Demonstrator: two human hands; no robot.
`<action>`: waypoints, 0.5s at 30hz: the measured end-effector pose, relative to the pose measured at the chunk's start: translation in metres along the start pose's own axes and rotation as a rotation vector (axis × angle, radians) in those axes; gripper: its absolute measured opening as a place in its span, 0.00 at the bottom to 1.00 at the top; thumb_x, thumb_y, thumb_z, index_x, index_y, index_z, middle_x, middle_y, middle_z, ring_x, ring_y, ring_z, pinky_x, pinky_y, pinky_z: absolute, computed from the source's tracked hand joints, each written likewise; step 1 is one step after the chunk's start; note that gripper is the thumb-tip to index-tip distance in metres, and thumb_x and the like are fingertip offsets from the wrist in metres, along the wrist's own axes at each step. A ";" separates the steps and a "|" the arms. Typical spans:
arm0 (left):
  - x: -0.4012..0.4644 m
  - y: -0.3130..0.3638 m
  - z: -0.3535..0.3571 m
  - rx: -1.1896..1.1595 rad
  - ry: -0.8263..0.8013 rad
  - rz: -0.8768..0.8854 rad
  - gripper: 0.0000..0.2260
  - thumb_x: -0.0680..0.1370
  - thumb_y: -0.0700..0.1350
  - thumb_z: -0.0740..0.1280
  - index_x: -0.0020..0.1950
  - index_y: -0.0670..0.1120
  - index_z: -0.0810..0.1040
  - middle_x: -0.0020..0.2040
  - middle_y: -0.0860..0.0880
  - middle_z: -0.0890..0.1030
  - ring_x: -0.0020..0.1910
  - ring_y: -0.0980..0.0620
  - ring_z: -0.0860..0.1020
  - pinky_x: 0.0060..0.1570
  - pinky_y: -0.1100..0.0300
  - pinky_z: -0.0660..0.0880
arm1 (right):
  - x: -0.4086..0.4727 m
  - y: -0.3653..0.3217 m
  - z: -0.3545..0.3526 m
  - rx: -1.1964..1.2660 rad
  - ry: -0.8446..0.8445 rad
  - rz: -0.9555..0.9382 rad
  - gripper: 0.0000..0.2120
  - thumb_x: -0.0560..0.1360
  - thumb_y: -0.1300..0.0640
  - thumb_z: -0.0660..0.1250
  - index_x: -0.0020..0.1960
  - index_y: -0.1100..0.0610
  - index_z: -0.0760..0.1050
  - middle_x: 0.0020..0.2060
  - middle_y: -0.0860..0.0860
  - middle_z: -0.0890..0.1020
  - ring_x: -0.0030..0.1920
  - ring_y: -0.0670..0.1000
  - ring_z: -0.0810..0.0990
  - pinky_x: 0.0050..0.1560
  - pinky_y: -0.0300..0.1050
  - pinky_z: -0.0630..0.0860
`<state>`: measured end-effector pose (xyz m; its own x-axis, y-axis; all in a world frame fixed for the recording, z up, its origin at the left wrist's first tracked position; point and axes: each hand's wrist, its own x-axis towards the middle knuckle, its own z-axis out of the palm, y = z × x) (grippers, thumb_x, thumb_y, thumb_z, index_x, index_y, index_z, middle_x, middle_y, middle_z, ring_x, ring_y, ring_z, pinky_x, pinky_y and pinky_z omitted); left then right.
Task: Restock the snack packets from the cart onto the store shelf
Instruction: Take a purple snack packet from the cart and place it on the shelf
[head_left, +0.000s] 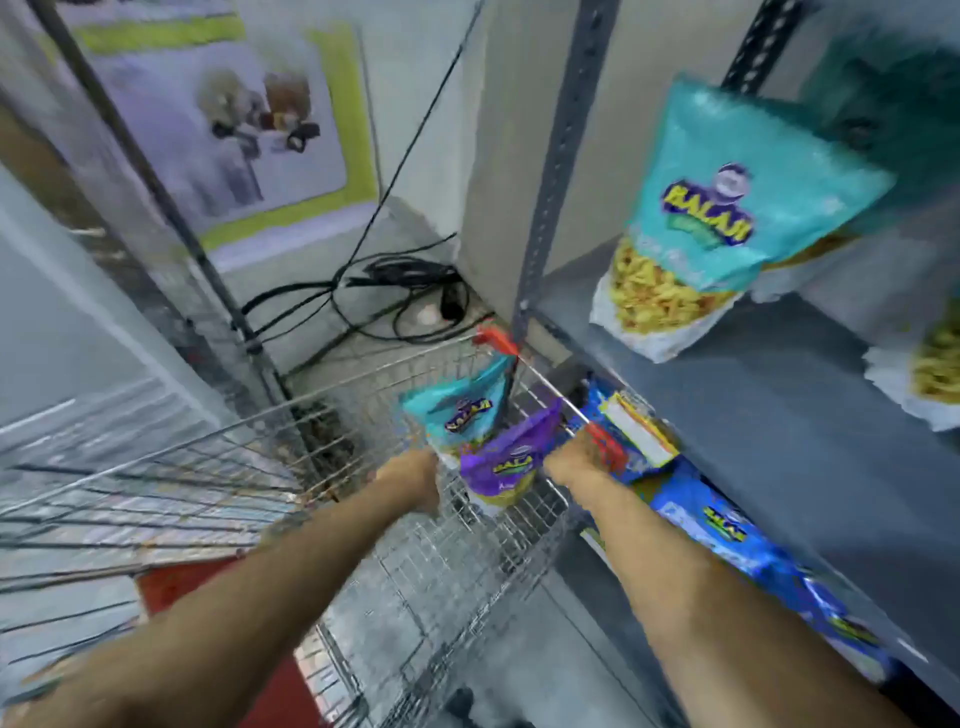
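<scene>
Some teal packets already stood on the shelf. Two packets waited in the cart. Both hands reached in; I could not tell either grip.

"BALAJI" on teal shelf packet.
</scene>
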<state>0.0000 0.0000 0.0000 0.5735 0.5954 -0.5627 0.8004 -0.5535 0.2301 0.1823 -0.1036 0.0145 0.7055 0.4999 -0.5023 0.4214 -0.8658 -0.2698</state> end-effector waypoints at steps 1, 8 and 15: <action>0.008 0.000 0.010 -0.019 -0.063 0.021 0.34 0.69 0.47 0.76 0.71 0.41 0.67 0.69 0.41 0.74 0.68 0.43 0.73 0.66 0.53 0.69 | 0.016 0.002 0.011 -0.005 -0.024 0.017 0.25 0.77 0.52 0.64 0.71 0.62 0.70 0.70 0.59 0.73 0.70 0.58 0.73 0.68 0.48 0.68; 0.086 -0.001 0.102 -0.815 0.021 0.193 0.31 0.69 0.56 0.75 0.66 0.41 0.75 0.62 0.44 0.80 0.55 0.58 0.79 0.64 0.54 0.75 | 0.105 0.018 0.065 0.226 -0.260 -0.019 0.22 0.69 0.63 0.75 0.62 0.63 0.75 0.59 0.59 0.80 0.57 0.55 0.79 0.53 0.44 0.75; 0.088 0.021 0.106 -1.003 0.307 -0.007 0.11 0.80 0.50 0.62 0.57 0.46 0.78 0.51 0.47 0.80 0.52 0.52 0.76 0.48 0.68 0.74 | 0.126 0.034 0.092 0.553 -0.229 -0.134 0.20 0.61 0.48 0.78 0.50 0.51 0.76 0.52 0.51 0.84 0.55 0.53 0.81 0.63 0.52 0.75</action>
<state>0.0493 -0.0212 -0.1289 0.4754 0.7968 -0.3731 0.5009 0.1036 0.8593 0.2337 -0.0722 -0.1334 0.5006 0.6408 -0.5820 0.0968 -0.7096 -0.6980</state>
